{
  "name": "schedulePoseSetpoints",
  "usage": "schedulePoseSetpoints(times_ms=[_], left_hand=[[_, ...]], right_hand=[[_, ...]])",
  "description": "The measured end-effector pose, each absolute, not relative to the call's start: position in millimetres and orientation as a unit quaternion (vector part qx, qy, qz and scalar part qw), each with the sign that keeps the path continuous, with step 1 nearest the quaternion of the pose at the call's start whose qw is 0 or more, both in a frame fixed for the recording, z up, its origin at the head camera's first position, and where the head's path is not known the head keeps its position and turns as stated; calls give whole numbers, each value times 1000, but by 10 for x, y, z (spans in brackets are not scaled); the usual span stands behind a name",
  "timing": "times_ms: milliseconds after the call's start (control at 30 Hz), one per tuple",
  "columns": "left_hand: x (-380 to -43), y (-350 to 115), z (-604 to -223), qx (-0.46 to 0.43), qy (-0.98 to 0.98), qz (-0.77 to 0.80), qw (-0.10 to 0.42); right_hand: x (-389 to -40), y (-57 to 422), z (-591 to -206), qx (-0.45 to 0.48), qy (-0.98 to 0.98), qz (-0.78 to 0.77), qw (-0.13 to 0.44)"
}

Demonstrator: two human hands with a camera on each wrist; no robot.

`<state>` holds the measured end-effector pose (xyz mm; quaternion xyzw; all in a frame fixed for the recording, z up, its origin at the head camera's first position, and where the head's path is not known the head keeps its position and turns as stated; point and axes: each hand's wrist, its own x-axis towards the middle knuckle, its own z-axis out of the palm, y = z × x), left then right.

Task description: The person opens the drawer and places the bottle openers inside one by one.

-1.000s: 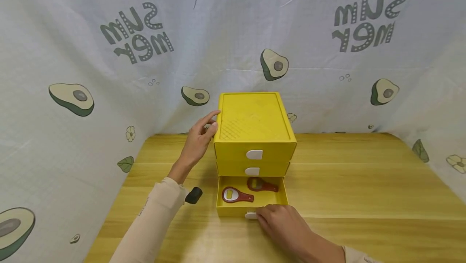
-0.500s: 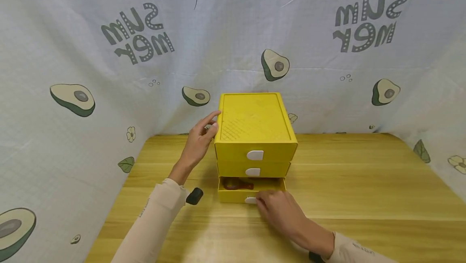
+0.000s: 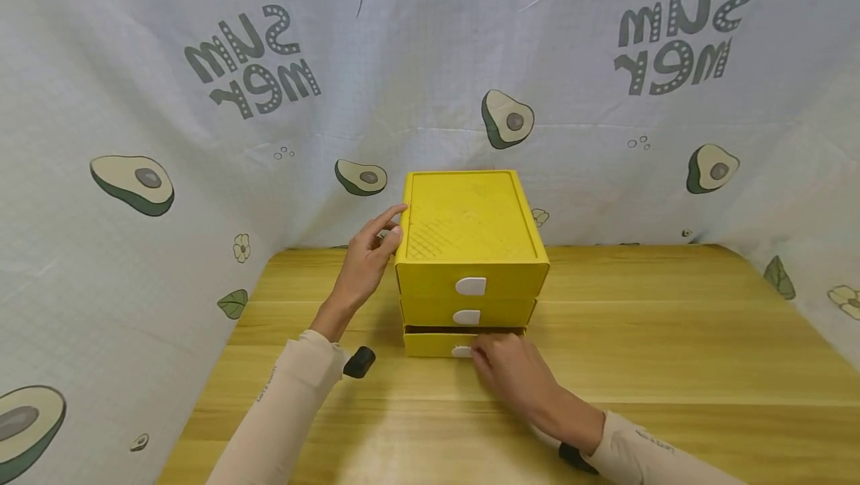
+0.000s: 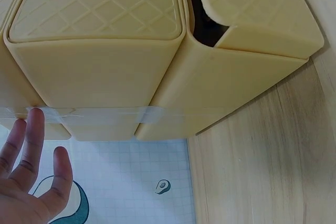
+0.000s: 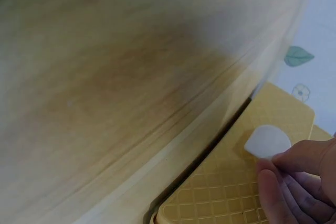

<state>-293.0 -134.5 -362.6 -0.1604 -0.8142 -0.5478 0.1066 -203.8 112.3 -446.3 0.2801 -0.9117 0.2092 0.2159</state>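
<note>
A yellow unit of three stacked drawers [image 3: 470, 216] stands on the wooden table. Its bottom drawer [image 3: 433, 345] sticks out slightly, with a thin dark gap along the top, and what lies inside is hidden. My right hand [image 3: 516, 373] pinches the drawer's white pull tab [image 5: 268, 140] between thumb and fingers. At the unit's left side, my left hand [image 3: 366, 257] has its fingertips against the wall near the top edge. Seen from the left wrist, those fingers [image 4: 35, 135] are extended beside a strip of clear tape [image 4: 105, 115] across the drawer casings.
White pull tabs mark the top drawer [image 3: 430, 280] and the middle drawer [image 3: 426, 312], both pushed in. Behind the wooden table [image 3: 672, 336] hangs a pale curtain [image 3: 416, 60] printed with avocados. A small black device [image 3: 359, 362] sits by the left sleeve.
The bottom drawer has slid inward, pushed by my right hand at its tab. The two red-handled bottle openers inside have gone out of sight. My left hand has stayed put.
</note>
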Motion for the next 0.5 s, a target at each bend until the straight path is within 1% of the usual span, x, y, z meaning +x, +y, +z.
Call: schedulePoseSetpoints(times_ms=[300,500], left_hand=[[-2925,-1337,-3621,-160,-812,-550,109],[-2919,-1336,-3628,-159,-810,-554,106]], right_hand=[[-2123,1121,-4474,273,-909,198,247],[-2131,1122,-4489,275,-908,195,250]])
